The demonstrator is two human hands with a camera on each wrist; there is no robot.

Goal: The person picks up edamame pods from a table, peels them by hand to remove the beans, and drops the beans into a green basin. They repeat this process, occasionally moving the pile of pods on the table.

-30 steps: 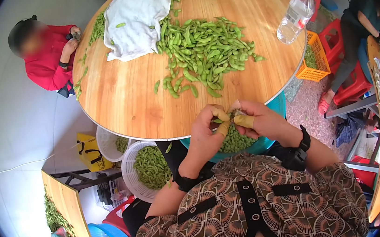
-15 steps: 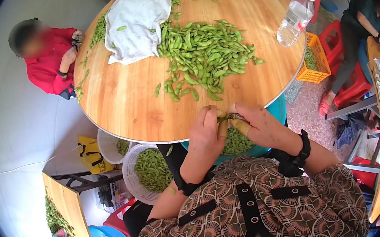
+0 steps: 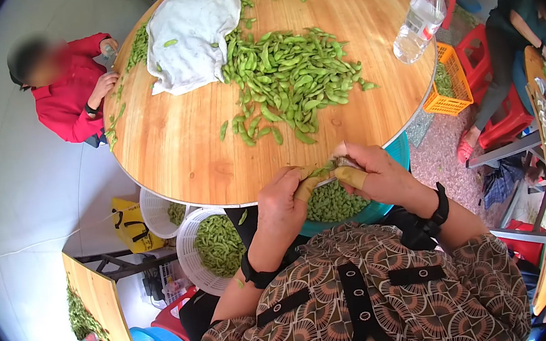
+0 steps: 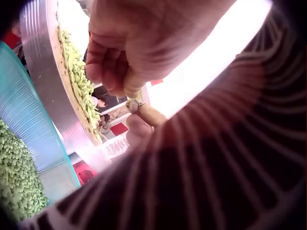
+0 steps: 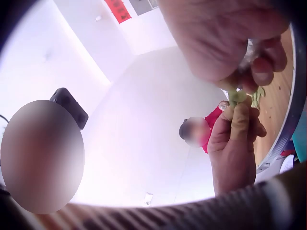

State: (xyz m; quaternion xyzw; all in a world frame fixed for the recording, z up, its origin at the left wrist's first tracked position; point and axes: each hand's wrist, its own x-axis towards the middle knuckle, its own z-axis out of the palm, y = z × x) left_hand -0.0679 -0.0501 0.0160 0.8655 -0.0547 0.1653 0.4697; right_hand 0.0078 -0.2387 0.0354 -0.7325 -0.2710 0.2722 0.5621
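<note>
Between the two hands, over the near table edge, is a green pod (image 3: 320, 170). The left hand (image 3: 281, 203) pinches its left end between thumb and finger, with yellowish covers on the fingertips. The right hand (image 3: 381, 175) pinches the other end, its thumb wrapped in yellow; something whitish shows by its fingers. In the right wrist view the pod (image 5: 237, 97) spans both sets of fingertips. Under the hands stands a teal basin (image 3: 400, 152) with shelled green beans (image 3: 336, 202). Beyond them, a heap of pods (image 3: 296, 73) lies on the round table (image 3: 178, 161).
A white cloth (image 3: 197, 34) covers part of the table; a water bottle (image 3: 419, 24) stands at the right. White baskets (image 3: 193, 267) with pods stand below left, an orange crate (image 3: 449, 104) at right. A person in red (image 3: 69, 99) sits at the left.
The left hand has shifted left and slightly down, its fingers farther from the right hand's, and the pod shows more between them. The person in red has moved their hands.
</note>
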